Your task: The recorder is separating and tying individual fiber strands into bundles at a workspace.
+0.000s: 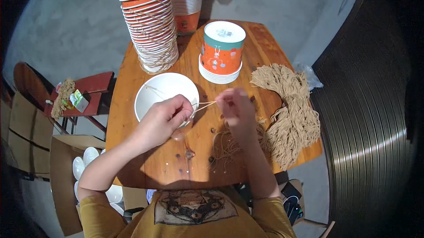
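A thin tan string (206, 104) is stretched between my two hands above the wooden table. My left hand (162, 122) is closed on its one end, over the near right rim of a white paper bowl (150, 91). On the other side my right hand (238, 113) pinches the string, slightly blurred. Below the right hand lies a loose tangle of string (227, 147). To its right spreads a thick bundle of tan strings (295, 127). A short stack of orange paper tubs (223, 54) stands upside down beyond my hands.
At the back left of the table (190, 171) rises a tall tub stack (150, 34) wound with string, with another stack (186, 1) behind it. A cardboard box (66, 189) holds several white bowls. A reddish bench (95, 84) carries more string. A ribbed dark sheet (366, 127) curves at right.
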Demonstrator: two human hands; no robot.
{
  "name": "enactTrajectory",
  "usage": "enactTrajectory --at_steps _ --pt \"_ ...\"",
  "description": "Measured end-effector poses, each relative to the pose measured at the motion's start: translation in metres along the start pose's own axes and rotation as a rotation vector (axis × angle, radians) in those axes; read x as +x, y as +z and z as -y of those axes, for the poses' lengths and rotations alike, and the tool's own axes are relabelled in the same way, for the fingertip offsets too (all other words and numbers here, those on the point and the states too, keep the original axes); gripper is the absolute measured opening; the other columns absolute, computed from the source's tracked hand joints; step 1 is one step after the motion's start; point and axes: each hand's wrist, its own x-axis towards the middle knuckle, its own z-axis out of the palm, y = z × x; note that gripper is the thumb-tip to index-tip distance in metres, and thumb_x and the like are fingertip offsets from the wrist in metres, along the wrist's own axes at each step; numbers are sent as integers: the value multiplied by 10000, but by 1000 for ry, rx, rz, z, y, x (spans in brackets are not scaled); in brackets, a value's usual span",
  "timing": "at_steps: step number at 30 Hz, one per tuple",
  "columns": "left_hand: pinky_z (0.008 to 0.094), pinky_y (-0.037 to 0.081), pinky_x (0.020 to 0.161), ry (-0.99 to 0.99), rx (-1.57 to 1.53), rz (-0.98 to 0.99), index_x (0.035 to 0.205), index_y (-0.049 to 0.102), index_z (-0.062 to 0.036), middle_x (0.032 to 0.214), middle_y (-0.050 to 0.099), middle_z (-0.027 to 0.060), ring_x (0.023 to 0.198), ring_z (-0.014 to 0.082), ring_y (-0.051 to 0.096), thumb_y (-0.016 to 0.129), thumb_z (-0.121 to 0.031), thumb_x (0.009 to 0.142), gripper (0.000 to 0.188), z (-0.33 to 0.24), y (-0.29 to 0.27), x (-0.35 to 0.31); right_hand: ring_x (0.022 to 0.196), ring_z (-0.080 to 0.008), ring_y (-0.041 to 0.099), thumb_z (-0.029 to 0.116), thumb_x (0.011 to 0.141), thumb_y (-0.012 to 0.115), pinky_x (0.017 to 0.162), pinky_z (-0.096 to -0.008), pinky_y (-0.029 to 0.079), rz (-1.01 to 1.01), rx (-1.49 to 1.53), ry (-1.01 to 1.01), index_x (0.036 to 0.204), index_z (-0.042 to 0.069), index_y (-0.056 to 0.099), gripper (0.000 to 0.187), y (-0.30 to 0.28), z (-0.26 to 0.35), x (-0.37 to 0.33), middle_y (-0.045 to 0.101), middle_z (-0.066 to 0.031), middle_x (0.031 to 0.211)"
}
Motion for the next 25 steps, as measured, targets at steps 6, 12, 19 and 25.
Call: enactTrajectory --at_steps 6,12,19,25 --pt "387 481 678 450 377 -105 927 535 -9 828 587 128 789 313 581 603 -6 829 120 0 3 19 794 -187 603 57 873 606 633 -298 493 -149 -437 -284 1013 26 579 146 14 16 -6 625 -107 962" --pt "379 481 671 490 380 -65 945 527 -29 825 578 124 779 300 573 622 3 795 180 -25 11 21 730 -113 617 24 912 563 645 -267 538 68 580 388 1073 -4 559 164 29 22 -20 629 -78 954" --pt "395 467 660 457 398 -47 984 520 -24 828 569 119 770 303 565 610 -8 822 186 -11 10 14 645 -14 496 13 900 589 558 -180 385 89 271 184 932 15 606 36 27 11 -28 576 33 762" --pt "395 486 728 142 331 -96 1033 524 -58 870 580 152 856 282 601 590 -61 895 153 4 0 1 579 8 407 53 847 676 506 -184 325 20 16 164 870 47 614 67 26 13 -42 505 66 660"
